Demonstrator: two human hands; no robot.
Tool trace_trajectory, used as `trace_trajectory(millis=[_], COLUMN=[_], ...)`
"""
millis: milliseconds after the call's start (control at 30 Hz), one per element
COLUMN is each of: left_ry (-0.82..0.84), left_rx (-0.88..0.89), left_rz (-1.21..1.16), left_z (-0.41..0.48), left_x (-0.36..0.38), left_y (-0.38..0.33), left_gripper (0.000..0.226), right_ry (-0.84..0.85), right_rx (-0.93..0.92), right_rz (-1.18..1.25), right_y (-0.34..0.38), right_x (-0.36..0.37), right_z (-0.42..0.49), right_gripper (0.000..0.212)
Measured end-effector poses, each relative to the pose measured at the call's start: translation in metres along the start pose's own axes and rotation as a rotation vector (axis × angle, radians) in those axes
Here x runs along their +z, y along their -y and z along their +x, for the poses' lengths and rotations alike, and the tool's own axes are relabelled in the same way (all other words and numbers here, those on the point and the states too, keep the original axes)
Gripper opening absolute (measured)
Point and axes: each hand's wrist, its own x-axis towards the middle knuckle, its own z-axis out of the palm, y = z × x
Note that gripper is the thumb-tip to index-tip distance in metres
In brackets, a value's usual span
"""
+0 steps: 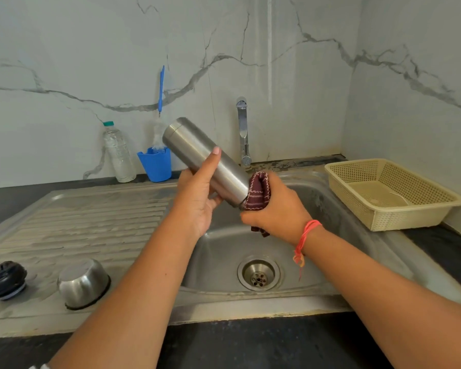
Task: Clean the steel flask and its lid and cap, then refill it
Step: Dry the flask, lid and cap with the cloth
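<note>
The steel flask [197, 150] is tilted over the sink, its base pointing up and to the left. My left hand [197, 201] grips its body from below, thumb along the side. My right hand [274, 209] holds a maroon cloth [258, 193] bunched over the flask's lower end, which the cloth hides. On the draining board at the lower left stands the steel cap [83, 282], upside down, with the black lid [4, 279] to its left.
The sink basin [224, 257] with its drain lies below my hands, the tap [242, 129] behind them. A plastic water bottle [117, 153] and a blue cup [156, 165] with a bottle brush stand at the back left. A cream basket [391, 193] sits at the right.
</note>
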Motion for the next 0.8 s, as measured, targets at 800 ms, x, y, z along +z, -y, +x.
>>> trace_trajectory(millis=[800], left_ry=[0.017], left_rx=[-0.036], left_rz=[-0.259], left_z=[0.005], left_x=[-0.007], left_y=[0.002], left_gripper=[0.082], right_ry=[0.538], right_rx=[0.324], right_rz=[0.976], right_y=[-0.005], right_x=[-0.008], right_z=[0.006], right_gripper=[0.053])
